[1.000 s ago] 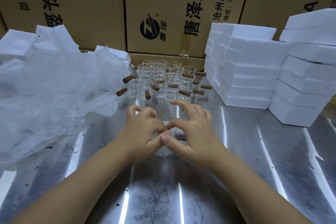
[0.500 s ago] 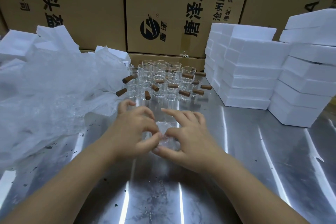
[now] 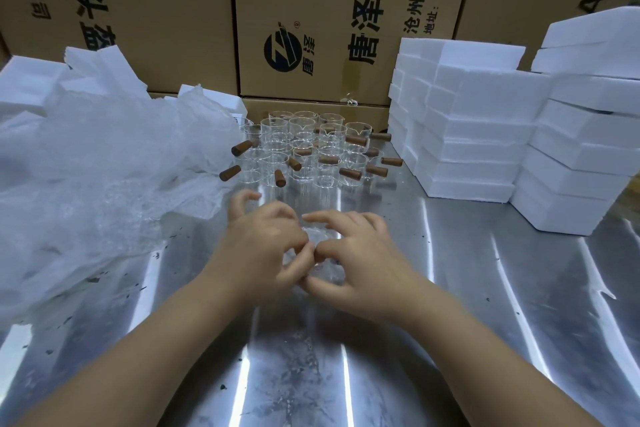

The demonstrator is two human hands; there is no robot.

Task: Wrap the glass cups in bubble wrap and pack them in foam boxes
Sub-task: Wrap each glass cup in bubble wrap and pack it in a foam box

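Fingers (image 3: pixel 298 243) of the left hand (image 3: pixel 263 250) are curled in tight, thumb and fingertips pinching the near side of a small wrapped bundle (image 3: pixel 327 236) of clear, crinkled bubble film. Opposite them, the fingers (image 3: pixel 329 250) of the right hand (image 3: pixel 363 263) are bent onto the same bundle: the thumb closes under it from the near side, one finger is hooked into the wrap, and the others reach flatter across its top. Both hands meet on it, almost knuckle to knuckle, and the bundle sits on the table (image 3: pixel 346 374) about midway between its left and right edges. The hands are blurred, so the glass inside the wrap is hard to make out.

Just beyond the hands, toward the far edge, a tight cluster of bare glass cups (image 3: pixel 304 149) stands upright, their brown wooden handles pointing out in different directions. A loose heap of bubble wrap (image 3: pixel 104 184) spreads along the left edge, its nearest folds close to the left hand and touching the left-most cups. White foam pieces (image 3: pixel 27 80) lie behind that heap at the far left corner. Along the right edge the foam boxes (image 3: pixel 467 135) are piled in neat stacks, well apart from the hands. Printed cardboard cartons (image 3: pixel 311 10) rise behind the far edge.
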